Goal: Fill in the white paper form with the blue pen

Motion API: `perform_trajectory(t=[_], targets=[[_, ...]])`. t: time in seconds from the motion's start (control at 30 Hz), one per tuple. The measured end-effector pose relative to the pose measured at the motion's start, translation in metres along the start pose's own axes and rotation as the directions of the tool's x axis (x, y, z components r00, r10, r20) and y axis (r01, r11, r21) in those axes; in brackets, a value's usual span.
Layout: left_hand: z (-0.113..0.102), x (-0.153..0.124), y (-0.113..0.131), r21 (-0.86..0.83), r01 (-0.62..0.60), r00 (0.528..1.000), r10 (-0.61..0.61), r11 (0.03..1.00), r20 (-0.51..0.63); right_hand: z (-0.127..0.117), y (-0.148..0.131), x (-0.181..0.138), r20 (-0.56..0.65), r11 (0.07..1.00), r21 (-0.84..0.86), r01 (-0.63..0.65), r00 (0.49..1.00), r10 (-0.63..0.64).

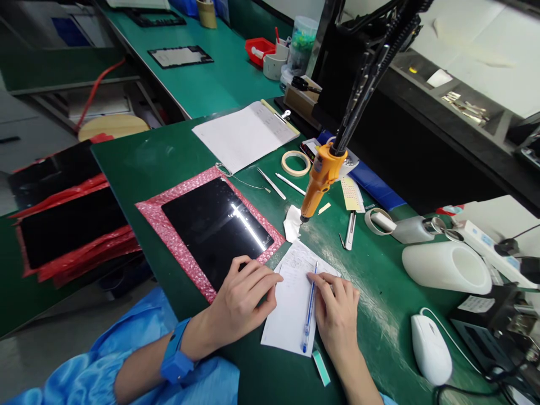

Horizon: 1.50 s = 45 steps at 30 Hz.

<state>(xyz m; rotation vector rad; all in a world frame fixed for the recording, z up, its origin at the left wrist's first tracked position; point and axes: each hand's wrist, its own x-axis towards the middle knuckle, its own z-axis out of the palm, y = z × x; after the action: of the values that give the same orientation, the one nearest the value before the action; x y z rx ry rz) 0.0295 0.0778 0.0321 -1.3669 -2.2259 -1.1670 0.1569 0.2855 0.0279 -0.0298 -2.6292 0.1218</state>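
Note:
A white sheet of paper [282, 320] with handwriting near its top lies on the green table. On it rests a blue pen [310, 309]. My right hand [337, 306] is beside the pen, its index fingertip at the barrel and its fingers loosely bent, not wrapped round it. My left hand [247, 292] hovers at the paper's left edge, fingers curved and a gap between thumb and forefinger, with nothing visible in it. Left of the paper, a black glass panel [215, 225] lies on pink bubble wrap [181, 256]. A small green-and-white eraser-like block [321, 368] lies below the paper.
An orange electric screwdriver [320, 177] hangs over the table. Around it are tape [295, 163], tweezers [271, 183], a cutter [350, 230] and a clipboard [248, 135]. To the right are a white cup [445, 267] and mouse [430, 349]. Wrapped panels [71, 225] lie at left.

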Motion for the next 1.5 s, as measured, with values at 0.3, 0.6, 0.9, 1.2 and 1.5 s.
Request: perform_trajectory(t=[0.3, 0.6, 0.9, 1.2, 1.5], targets=[[0.0010, 0.0007, 0.0004, 0.010, -0.016, 1.000, 0.016, 1.000, 0.020, 0.0044, -0.0010, -0.0034, -0.003, 0.999, 0.007, -0.031, 1.000, 0.031], [0.0014, -0.0006, -0.0008, 0.015, -0.018, 0.998, 0.017, 1.000, 0.052, 0.0041, 0.0023, -0.0067, 0.025, 0.999, 0.012, -0.034, 0.999, 0.034], [0.0019, -0.0016, -0.0001, 0.019, -0.016, 0.999, 0.015, 1.000, 0.052, 0.0000, 0.0040, -0.0045, 0.046, 0.999, 0.030, -0.033, 0.998, 0.031], [0.0022, -0.0004, 0.0007, 0.027, -0.010, 0.994, 0.007, 1.000, 0.109, 0.0015, 0.0005, -0.0060, 0.049, 0.989, 0.109, -0.099, 0.994, 0.095], [-0.0013, 0.0040, 0.0023, -0.045, -0.056, 0.985, 0.062, 0.997, 0.160, 0.0039, 0.0004, -0.0021, 0.091, 0.974, 0.187, -0.125, 0.990, 0.110]])
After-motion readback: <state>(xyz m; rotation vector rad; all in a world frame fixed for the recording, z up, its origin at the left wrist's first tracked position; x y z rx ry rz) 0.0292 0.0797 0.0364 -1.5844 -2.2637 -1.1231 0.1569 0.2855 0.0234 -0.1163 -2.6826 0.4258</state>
